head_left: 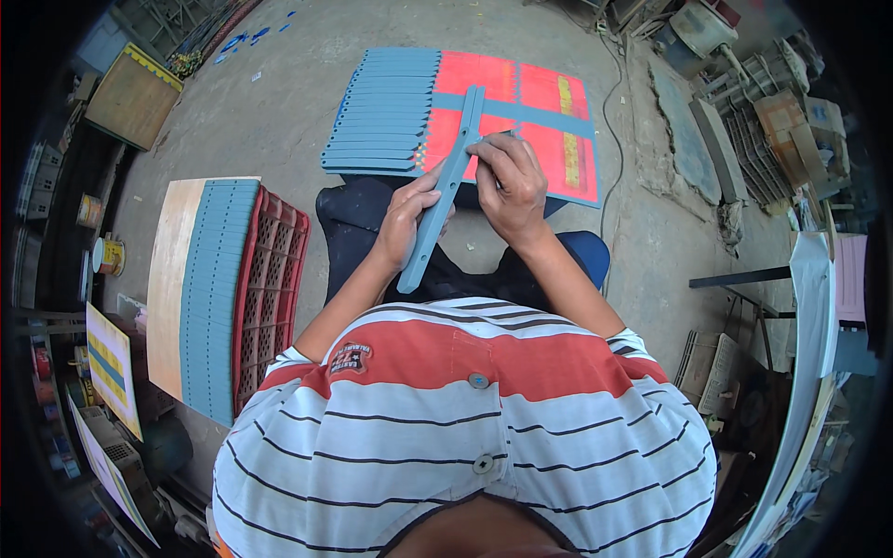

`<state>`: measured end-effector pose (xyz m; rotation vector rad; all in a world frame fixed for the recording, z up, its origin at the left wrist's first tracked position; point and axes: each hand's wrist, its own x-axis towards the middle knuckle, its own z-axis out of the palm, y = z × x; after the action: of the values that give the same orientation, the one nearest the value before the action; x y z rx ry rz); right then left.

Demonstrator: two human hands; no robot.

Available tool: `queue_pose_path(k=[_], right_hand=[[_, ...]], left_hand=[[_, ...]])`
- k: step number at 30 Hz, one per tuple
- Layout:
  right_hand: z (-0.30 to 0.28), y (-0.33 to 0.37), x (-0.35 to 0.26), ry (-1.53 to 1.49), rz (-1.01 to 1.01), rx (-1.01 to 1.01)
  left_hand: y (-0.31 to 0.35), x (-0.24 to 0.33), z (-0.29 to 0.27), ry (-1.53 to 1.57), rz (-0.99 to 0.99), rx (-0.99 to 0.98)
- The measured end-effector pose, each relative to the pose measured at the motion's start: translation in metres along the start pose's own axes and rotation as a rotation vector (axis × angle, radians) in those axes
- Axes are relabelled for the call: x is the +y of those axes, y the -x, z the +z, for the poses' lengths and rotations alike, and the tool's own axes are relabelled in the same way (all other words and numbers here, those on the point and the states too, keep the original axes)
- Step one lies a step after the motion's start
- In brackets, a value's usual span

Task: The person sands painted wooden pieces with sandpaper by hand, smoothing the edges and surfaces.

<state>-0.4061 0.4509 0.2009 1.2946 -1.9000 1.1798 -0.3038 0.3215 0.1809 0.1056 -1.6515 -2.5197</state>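
A long blue-grey strip with holes is held at a slant in front of me, its near end above my lap. My left hand is closed around its middle. My right hand is closed beside the upper half, its fingertips pinched against the strip's right edge. Whatever those fingers may hold is too small to make out. Beyond my knees lies a red-pink board with a blue band across it. A row of similar blue-grey strips covers its left part, their notched ends facing the board's middle.
On my left, a red plastic crate bears a wooden board and many blue-grey strips with holes. A cable runs along the concrete floor on the right. Cardboard boxes and a metal bar stand farther right.
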Motion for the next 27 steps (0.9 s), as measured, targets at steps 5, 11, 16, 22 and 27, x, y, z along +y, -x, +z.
queue_pose_path(k=[5, 11, 16, 22, 27], right_hand=[[0.005, 0.015, -0.014, -0.046, -0.052, -0.058], [0.002, 0.004, -0.004, -0.003, -0.034, -0.017], [0.004, 0.006, -0.002, -0.028, -0.074, -0.059], [0.004, 0.025, -0.025, -0.107, -0.127, -0.145], [0.001, 0.03, -0.02, -0.239, 0.085, -0.125]], left_hand=[[0.001, -0.001, -0.005, 0.068, 0.017, 0.047], [0.0, 0.002, -0.002, 0.071, 0.019, 0.024], [0.0, 0.003, -0.005, 0.045, 0.017, 0.058], [-0.005, 0.003, -0.005, 0.042, 0.046, 0.085], [-0.006, 0.001, -0.016, 0.107, 0.069, 0.062]])
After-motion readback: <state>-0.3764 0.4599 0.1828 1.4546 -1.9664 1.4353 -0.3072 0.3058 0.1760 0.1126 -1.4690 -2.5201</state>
